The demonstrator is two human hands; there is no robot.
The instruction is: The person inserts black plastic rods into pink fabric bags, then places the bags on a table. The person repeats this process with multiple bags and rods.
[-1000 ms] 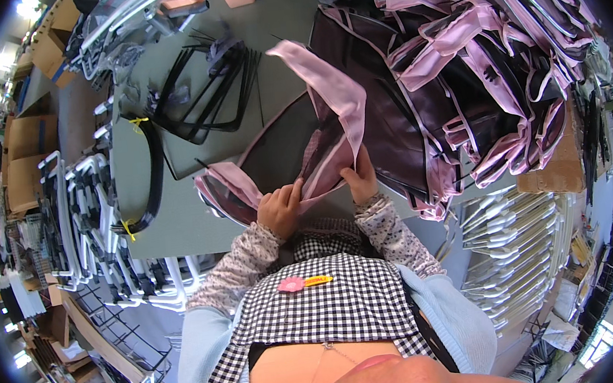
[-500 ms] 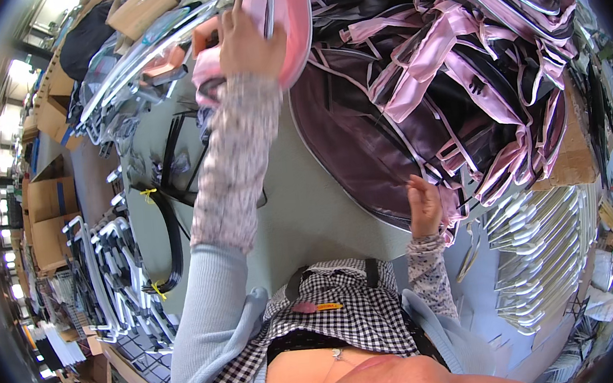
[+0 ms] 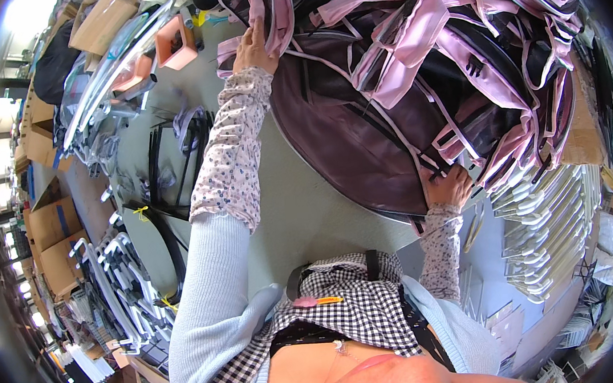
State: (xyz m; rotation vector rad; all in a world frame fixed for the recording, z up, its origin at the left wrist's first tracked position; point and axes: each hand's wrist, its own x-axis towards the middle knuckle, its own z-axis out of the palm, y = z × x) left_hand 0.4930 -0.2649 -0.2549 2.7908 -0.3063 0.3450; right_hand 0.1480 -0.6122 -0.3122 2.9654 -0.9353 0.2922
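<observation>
A sewn cover of dark maroon and black fabric with pink trim (image 3: 349, 137) lies spread over the grey table, its curved edge toward me. My left hand (image 3: 254, 50) is closed on a pink-trimmed part of it at the far left. At its near right corner my right hand (image 3: 450, 188) is curled over the edge among narrow straps, fingers bent onto the fabric; the fingertips are partly hidden. Loose pink strips and flaps (image 3: 411, 51) are heaped over the cover's far right side.
Pink open-topped bins (image 3: 175, 42) and plastic-wrapped pieces stand at the far left. Black curved strips tied with yellow (image 3: 173, 250) lie on the table's left. White-ended metal frames (image 3: 547, 232) are stacked at right. Cardboard boxes (image 3: 54, 221) stand beyond the left side.
The pink part in my left hand has dropped lower and turned narrower, uncovering the pink bins. My right hand has moved forward and right, from raised beside the cover's corner to closed on it.
</observation>
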